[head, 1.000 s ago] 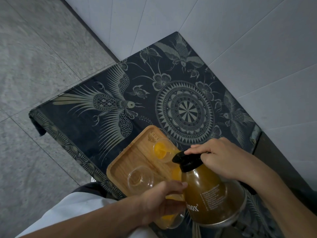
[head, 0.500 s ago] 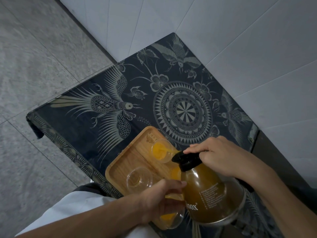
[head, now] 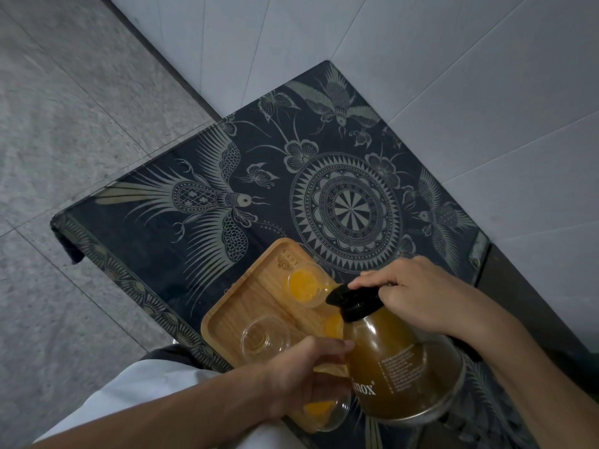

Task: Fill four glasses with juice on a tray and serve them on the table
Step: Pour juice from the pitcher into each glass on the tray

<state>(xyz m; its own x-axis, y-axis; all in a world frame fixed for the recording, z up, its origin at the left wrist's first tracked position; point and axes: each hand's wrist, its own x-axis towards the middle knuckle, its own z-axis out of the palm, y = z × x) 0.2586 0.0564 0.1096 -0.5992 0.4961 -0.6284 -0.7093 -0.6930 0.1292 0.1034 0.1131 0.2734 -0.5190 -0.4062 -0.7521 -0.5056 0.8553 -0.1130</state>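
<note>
A wooden tray point(head: 240, 309) lies at the near edge of the table point(head: 162, 241). On it stand a far glass point(head: 304, 284) holding orange juice, an empty clear glass point(head: 265, 339), and a third glass point(head: 334, 325) with juice, mostly hidden behind the jug. My right hand point(head: 424, 296) grips the black lid and handle of the glass jug point(head: 398, 367), which is full of brownish-orange juice and tilted with its spout toward the far glass. My left hand point(head: 304, 377) is closed on a near glass point(head: 327, 413) with juice in its bottom.
The dark table cloth has pale bird and mandala patterns. White tiled wall point(head: 421, 76) runs along the table's far and right sides. Grey floor tiles point(head: 64, 124) lie to the left. A white garment point(head: 129, 403) is below my left arm.
Hands, jug and glasses hold nearly the same pose; the view has only drifted slightly.
</note>
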